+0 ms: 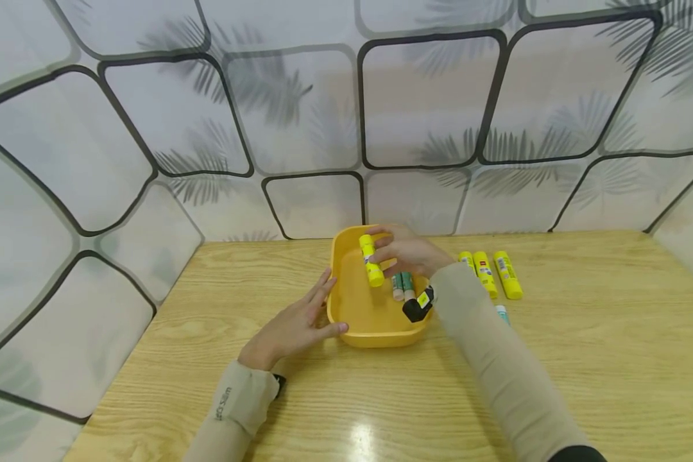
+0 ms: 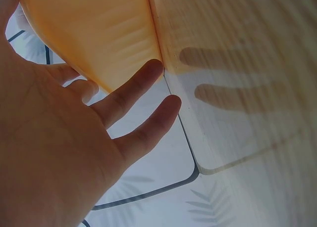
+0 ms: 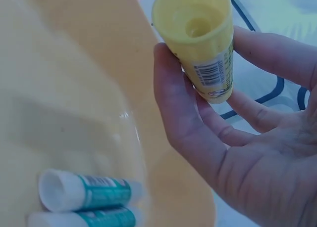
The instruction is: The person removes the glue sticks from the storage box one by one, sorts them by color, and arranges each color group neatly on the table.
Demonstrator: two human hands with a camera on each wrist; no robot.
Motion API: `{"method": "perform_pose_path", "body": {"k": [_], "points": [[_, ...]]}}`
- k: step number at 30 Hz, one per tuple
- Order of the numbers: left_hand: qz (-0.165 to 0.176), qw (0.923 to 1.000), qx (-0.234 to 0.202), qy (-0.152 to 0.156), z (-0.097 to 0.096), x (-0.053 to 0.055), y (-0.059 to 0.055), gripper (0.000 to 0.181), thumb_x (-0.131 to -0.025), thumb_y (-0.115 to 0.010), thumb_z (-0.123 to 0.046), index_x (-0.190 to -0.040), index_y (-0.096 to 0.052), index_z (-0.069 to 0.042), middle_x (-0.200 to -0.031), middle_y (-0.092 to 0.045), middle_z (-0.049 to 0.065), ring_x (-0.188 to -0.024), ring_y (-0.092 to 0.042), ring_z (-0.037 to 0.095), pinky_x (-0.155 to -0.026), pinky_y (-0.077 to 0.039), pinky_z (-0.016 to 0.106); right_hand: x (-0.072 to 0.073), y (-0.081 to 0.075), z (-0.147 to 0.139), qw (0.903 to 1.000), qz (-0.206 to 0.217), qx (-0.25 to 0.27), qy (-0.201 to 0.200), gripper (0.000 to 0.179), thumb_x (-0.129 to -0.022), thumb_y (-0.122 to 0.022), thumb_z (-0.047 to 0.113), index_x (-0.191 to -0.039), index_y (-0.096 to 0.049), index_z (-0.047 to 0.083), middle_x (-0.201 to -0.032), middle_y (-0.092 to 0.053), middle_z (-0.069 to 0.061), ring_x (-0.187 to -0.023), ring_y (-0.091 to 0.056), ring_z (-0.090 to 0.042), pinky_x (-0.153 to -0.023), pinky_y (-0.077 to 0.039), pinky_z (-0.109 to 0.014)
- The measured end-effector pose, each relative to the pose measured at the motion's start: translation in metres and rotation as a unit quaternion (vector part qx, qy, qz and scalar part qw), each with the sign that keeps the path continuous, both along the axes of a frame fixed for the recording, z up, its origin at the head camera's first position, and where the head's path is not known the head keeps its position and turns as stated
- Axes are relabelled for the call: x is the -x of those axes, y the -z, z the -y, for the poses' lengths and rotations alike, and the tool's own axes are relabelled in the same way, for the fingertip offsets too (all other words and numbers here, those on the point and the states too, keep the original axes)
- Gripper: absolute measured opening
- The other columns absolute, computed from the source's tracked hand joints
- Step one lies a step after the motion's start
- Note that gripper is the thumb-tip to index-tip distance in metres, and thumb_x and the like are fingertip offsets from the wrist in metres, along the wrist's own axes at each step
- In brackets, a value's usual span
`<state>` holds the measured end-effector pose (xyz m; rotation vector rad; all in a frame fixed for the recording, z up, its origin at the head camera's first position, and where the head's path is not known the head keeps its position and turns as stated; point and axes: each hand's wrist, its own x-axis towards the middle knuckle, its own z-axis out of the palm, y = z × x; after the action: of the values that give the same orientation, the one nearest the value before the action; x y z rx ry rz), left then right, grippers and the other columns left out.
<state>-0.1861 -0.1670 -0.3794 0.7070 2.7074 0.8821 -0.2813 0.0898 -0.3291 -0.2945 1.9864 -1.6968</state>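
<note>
My right hand (image 1: 407,250) pinches a yellow glue stick (image 1: 371,260) above an orange plastic basin (image 1: 346,314). In the right wrist view the glue stick (image 3: 208,54) shows its hollow base and a barcode label, with thumb and fingers round it. Two white-and-green glue sticks (image 3: 89,190) lie side by side on the basin's floor, at its right side in the head view. The left hand (image 1: 300,327) rests against the basin's left wall, fingers spread; in the left wrist view its fingers touch the wall (image 2: 99,29) from outside.
Right of the basin, several yellow glue sticks (image 1: 507,274) lie on the wooden table (image 1: 600,333), partly behind the right forearm. A small teal-and-white tube (image 1: 502,313) pokes out beside the sleeve. A patterned wall (image 1: 317,205) closes off the back edge.
</note>
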Motion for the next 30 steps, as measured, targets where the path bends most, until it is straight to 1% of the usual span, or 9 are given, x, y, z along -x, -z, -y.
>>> {"method": "perform_pose_path", "body": {"k": [5, 10, 13, 18, 24, 30], "points": [[-0.005, 1.0000, 0.000, 0.000, 0.000, 0.000, 0.000, 0.093, -0.098, -0.060, -0.054, -0.164, -0.009, -0.013, -0.170, 0.004, -0.006, -0.151, -0.021, 0.032, -0.117, -0.025, 0.057, 0.000, -0.003, -0.006, 0.9997, -0.014, -0.020, 0.006, 0.070, -0.092, -0.063, -0.004, -0.155, -0.033, 0.004, -0.149, -0.034, -0.025, -0.117, -0.053, -0.035, -0.092, -0.054, -0.050], [-0.005, 1.0000, 0.000, 0.002, 0.001, 0.000, -0.001, 0.095, -0.097, -0.059, -0.057, -0.164, -0.009, -0.012, -0.170, 0.004, -0.006, -0.150, -0.021, 0.032, -0.117, -0.026, 0.057, -0.001, -0.004, -0.016, 0.9991, -0.029, -0.028, 0.006, 0.070, -0.092, -0.063, -0.003, -0.155, -0.033, 0.003, -0.148, -0.034, -0.025, -0.112, -0.054, -0.032, -0.083, -0.056, -0.041], [-0.007, 1.0000, 0.002, 0.002, 0.001, 0.000, 0.000, 0.096, -0.097, -0.059, -0.059, -0.164, -0.010, -0.012, -0.169, 0.004, -0.006, -0.150, -0.022, 0.031, -0.117, -0.026, 0.057, -0.001, -0.004, -0.023, 0.9985, -0.038, -0.039, 0.007, 0.072, -0.092, -0.064, -0.002, -0.155, -0.032, 0.002, -0.147, -0.034, -0.025, -0.111, -0.053, -0.031, -0.080, -0.056, -0.037], [-0.012, 0.9999, 0.006, 0.002, 0.001, -0.001, 0.000, 0.097, -0.096, -0.059, -0.060, -0.164, -0.009, -0.012, -0.170, 0.003, -0.004, -0.150, -0.022, 0.032, -0.117, -0.026, 0.057, -0.003, -0.006, -0.033, 0.9975, -0.046, -0.053, 0.008, 0.072, -0.091, -0.064, -0.002, -0.155, -0.031, 0.001, -0.145, -0.036, -0.025, -0.110, -0.052, -0.031, -0.079, -0.057, -0.037], [-0.018, 0.9998, 0.007, 0.003, 0.001, -0.001, 0.001, 0.098, -0.096, -0.058, -0.062, -0.164, -0.009, -0.012, -0.170, 0.002, -0.002, -0.149, -0.024, 0.033, -0.116, -0.027, 0.058, -0.005, -0.009, -0.044, 0.9967, -0.056, -0.059, 0.010, 0.072, -0.092, -0.064, -0.001, -0.156, -0.030, 0.001, -0.144, -0.036, -0.026, -0.113, -0.052, -0.032, -0.079, -0.058, -0.037], [-0.017, 0.9998, 0.008, 0.000, 0.000, -0.001, 0.001, 0.098, -0.095, -0.058, -0.062, -0.164, -0.009, -0.013, -0.169, 0.004, -0.007, -0.150, -0.024, 0.033, -0.116, -0.027, 0.058, -0.005, -0.012, -0.054, 0.9966, -0.059, -0.056, 0.011, 0.073, -0.093, -0.064, -0.001, -0.156, -0.027, 0.000, -0.147, -0.034, -0.027, -0.113, -0.052, -0.033, -0.079, -0.058, -0.038]]}}
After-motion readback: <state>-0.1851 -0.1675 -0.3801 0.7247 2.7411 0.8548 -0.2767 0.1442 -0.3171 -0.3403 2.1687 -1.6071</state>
